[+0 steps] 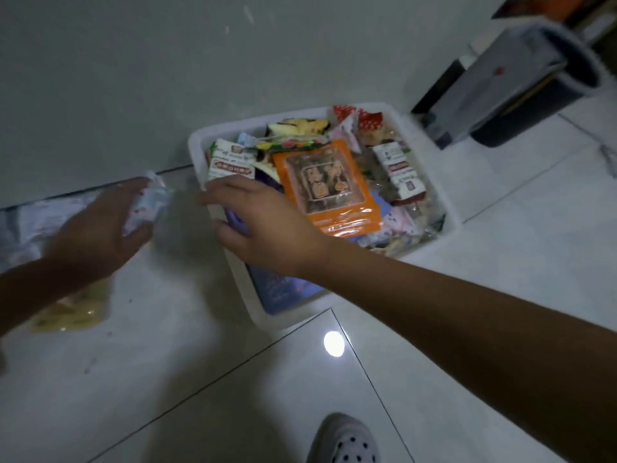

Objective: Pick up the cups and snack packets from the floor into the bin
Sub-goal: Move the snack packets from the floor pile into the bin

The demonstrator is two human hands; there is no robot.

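Note:
A white rectangular bin [447, 208] sits on the tiled floor against the wall, heaped with snack packets, an orange packet [329, 192] on top. My right hand [267, 228] hovers over the bin's near-left corner, fingers spread, holding nothing. Left of the bin, my left hand [96, 228] grips a crumpled white-and-blue packet [150, 203] just above the floor. A yellowish snack packet [73, 310] lies on the floor under my left forearm. More pale wrappers [30, 225] lie blurred by the wall at far left.
A dark round waste bin [531, 91] with a grey liner stands at the right by the wall. A shoe with dotted holes [344, 442] shows at the bottom edge. A lamp glare [333, 343] marks the glossy tiles in front.

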